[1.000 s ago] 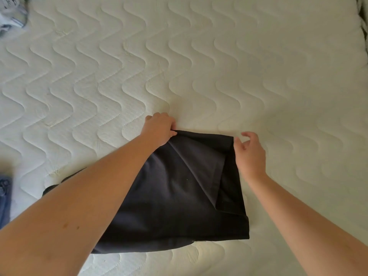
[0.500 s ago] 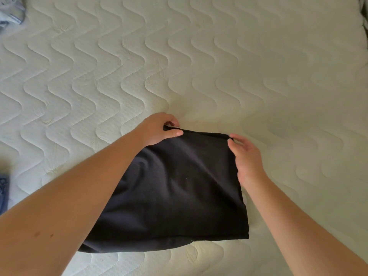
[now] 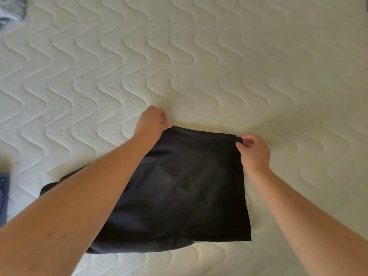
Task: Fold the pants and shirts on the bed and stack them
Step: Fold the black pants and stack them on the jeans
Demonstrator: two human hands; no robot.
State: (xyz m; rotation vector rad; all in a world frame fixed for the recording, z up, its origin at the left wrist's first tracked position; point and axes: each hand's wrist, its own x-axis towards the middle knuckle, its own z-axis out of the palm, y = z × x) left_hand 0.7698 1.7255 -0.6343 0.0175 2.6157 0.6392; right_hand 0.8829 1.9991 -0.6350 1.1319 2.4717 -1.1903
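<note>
A black garment lies folded into a rough rectangle on the white quilted mattress, near its front edge. My left hand pinches the far left corner of the top layer. My right hand pinches the far right corner between thumb and fingers. The top layer is stretched flat between both hands. My left forearm covers the garment's left part, where a strip of black cloth sticks out toward the left.
A blue denim garment shows at the left edge. A light grey and white piece of clothing lies in the far left corner. The rest of the mattress is bare quilting.
The turned-over flap on the right has been pulled flat. My right hand, open a second ago, now pinches the far right corner, and the top edge is drawn straight.
</note>
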